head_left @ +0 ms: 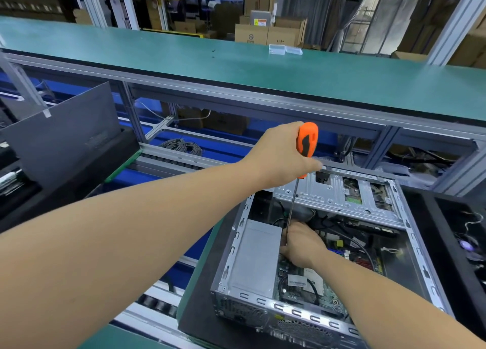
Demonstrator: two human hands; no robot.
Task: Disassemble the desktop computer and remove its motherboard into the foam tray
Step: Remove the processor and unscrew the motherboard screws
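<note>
An open desktop computer case (418, 246) lies on a black mat at the lower right. Inside it sit a grey power supply (256, 259), a silver drive cage (339, 193) and the green motherboard (297, 283) with black cables. My left hand (278, 159) grips the orange-and-black handle of a long screwdriver (307, 139), held upright above the case. Its thin shaft runs down to my right hand (302, 243), which is deep in the case beside the power supply with its fingers curled around the shaft near the tip. The tip itself is hidden.
A dark side panel (65, 135) leans on black foam at the left. A black foam tray (457, 243) holding small parts lies to the right of the case. A green shelf (236, 67) with clear plastic boxes (285, 49) spans the back. Roller conveyor rails (168, 304) run below.
</note>
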